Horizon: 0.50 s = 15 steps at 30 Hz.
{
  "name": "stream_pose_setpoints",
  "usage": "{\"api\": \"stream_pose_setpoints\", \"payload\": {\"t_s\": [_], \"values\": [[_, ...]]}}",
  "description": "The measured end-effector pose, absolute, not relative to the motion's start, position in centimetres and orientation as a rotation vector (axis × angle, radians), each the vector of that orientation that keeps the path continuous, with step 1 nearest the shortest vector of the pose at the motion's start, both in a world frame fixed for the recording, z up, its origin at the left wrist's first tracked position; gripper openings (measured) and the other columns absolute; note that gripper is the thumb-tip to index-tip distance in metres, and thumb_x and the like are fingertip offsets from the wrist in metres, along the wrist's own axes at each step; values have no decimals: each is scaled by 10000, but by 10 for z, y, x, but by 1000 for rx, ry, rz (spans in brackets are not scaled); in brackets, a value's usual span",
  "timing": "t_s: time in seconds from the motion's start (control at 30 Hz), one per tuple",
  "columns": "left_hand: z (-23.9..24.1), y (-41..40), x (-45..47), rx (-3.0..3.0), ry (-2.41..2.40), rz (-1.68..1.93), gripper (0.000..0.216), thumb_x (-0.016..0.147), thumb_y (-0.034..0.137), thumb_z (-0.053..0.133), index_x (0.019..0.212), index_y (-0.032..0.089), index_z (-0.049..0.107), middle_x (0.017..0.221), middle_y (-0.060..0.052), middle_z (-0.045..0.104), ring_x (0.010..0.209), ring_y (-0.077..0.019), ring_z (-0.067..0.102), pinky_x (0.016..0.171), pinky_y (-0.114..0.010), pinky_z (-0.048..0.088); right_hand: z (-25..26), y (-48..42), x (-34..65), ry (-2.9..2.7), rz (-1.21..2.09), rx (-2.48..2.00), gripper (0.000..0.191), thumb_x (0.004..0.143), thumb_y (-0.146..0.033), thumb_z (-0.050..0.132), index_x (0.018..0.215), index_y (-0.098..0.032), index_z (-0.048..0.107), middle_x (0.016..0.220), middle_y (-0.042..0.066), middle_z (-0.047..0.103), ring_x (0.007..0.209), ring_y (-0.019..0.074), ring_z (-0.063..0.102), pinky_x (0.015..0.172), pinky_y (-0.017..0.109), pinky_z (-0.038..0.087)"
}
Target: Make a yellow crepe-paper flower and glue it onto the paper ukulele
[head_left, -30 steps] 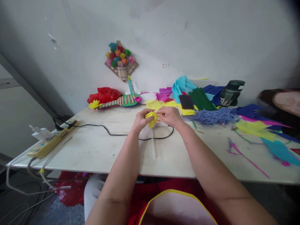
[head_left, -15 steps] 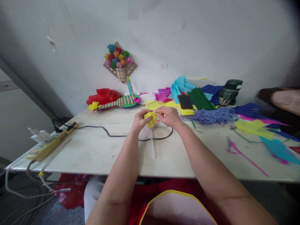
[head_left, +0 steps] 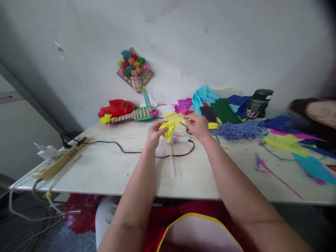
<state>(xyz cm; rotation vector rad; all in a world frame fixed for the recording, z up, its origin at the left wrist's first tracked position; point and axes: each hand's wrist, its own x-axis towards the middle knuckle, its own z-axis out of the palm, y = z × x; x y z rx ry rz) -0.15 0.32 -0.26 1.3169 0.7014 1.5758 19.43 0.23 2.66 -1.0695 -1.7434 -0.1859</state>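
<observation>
My left hand (head_left: 155, 134) is closed on a crumpled yellow crepe paper flower (head_left: 168, 131), pinched between thumb and fingers above the table. To its right, my right hand (head_left: 196, 125) is apart from the flower, its thumb and fingertips pressed together. What they hold, if anything, is too small to make out. Scissors (head_left: 183, 124) with a dark handle loop show just under the right fingers; I cannot tell whether the hand touches them. Below the hands lies a white glue gun (head_left: 181, 139) with a black cord, and a translucent glue stick (head_left: 172, 167) points toward me.
A power strip (head_left: 60, 157) with plugs sits on the left. Behind are a paper-decorated guitar shape (head_left: 139, 113) and a glue tube (head_left: 146, 97). Rightward lie a phone (head_left: 208, 114), purple-blue strings (head_left: 238, 130), crepe paper sheets (head_left: 286, 144) and a dark green jar (head_left: 258, 104).
My right hand has drawn away from the yellow flower, to the right and slightly up. The scissors and more of the glue gun now show. My left hand still holds the flower.
</observation>
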Motion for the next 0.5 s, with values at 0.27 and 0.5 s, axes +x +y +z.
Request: {"api": "stream_pose_setpoints", "payload": {"t_s": [0.27,0.5], "values": [[-2,1,0,1380,714,1559,346,515,229,768,846,178,683,781,-5,685,676,-129,607,626,-240,468,29,-13,168,-1817,-85,-996,169,789,-235,556,836,-196,713,939,44,700,750,148,621,637,251,457],[-2,-1,1,1458,753,1506,370,528,283,771,864,163,673,822,-31,693,684,-144,613,643,-268,477,29,-9,170,-1794,-28,-1022,86,755,-241,617,795,-212,688,955,30,679,657,126,587,613,260,442]]}}
